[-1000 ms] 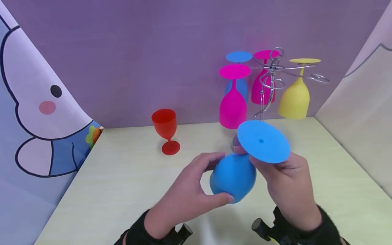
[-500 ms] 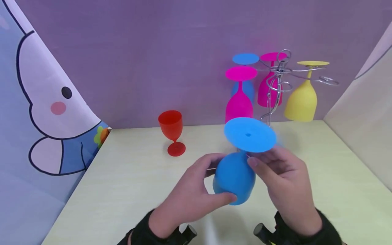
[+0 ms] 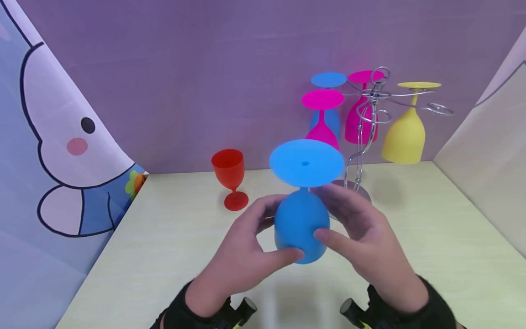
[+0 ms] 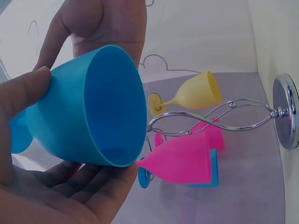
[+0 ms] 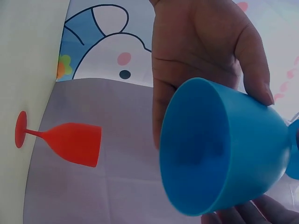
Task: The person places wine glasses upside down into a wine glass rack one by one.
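Note:
A blue goblet [image 3: 302, 224] is upside down above the table, its round foot on top and its bowl mouth downward. My left hand [image 3: 242, 258] grips the bowl from the left, thumb in front and fingers behind. My right hand [image 3: 367, 244] holds it from the right, its thumb on the bowl's front and its fingers reaching behind near the stem. In the left wrist view the goblet's bowl [image 4: 60, 109] shows its open mouth, with the left thumb and fingers around it. The right wrist view shows nothing inside the bowl [image 5: 257, 140].
A chrome wire rack [image 3: 361, 137] stands behind, bearing upside-down goblets: a yellow one [image 3: 404, 132], a blue one [image 3: 328, 80] and two pink ones, the nearer pink goblet [image 3: 322, 99] partly hidden. A red goblet [image 3: 228, 171] stands upright at the back left of the pale table [image 3: 164, 256].
The blue goblet has swung from leaning right to nearly vertical, its foot moving left. My right hand has shifted left, its thumb going from near the stem down onto the bowl.

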